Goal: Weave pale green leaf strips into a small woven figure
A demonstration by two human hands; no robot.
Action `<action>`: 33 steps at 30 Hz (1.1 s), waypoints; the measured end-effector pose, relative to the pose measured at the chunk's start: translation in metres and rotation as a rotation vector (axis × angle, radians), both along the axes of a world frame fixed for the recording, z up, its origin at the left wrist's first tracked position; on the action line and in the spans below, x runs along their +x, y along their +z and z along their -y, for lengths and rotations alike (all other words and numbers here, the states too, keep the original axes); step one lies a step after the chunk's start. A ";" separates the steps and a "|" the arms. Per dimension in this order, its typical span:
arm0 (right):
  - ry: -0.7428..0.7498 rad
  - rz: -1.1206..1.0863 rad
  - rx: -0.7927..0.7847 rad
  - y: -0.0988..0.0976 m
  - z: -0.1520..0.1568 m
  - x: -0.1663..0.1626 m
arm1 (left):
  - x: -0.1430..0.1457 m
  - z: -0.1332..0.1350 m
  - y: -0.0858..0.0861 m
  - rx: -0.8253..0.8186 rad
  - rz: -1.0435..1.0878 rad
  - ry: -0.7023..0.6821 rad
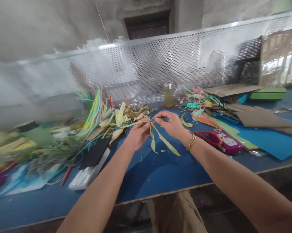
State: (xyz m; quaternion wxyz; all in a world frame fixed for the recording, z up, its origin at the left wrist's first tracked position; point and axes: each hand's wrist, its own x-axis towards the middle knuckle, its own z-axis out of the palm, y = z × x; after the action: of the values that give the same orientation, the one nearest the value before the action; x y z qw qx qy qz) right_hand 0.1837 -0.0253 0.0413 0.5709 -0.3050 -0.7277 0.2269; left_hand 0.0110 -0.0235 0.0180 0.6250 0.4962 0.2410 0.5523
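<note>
My left hand (138, 133) and my right hand (169, 124) meet above the blue table top (160, 171), both pinching the same bundle of yellow-green paper strips (160, 137). The strips' loose ends hang down between the hands and curl toward the table. A gold bracelet (191, 141) sits on my right wrist. Behind the hands lies a heap of pale yellow and brown strips (126, 116).
A fan of coloured strips (94, 110) stands at the left, beside a black and white flat object (92, 165). Red-handled scissors (209, 137) and a magenta device (227, 144) lie right. A small glass bottle (168, 94), cardboard sheets (257, 116) and a perforated metal screen (184, 61) stand behind.
</note>
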 end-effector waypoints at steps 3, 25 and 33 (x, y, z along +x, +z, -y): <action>-0.009 0.010 0.005 0.000 0.000 0.000 | 0.000 0.001 0.001 -0.005 0.001 0.000; -0.075 0.258 0.150 0.004 0.004 0.002 | 0.000 0.000 -0.001 0.026 -0.140 0.153; 0.178 0.132 -0.071 0.007 -0.002 0.008 | 0.000 0.004 0.000 0.010 -0.148 0.046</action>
State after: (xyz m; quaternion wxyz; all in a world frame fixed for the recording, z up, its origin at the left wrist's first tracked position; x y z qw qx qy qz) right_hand 0.1919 -0.0234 0.0485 0.4882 -0.2734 -0.7794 0.2819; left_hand 0.0109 -0.0279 0.0185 0.5902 0.5331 0.2952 0.5295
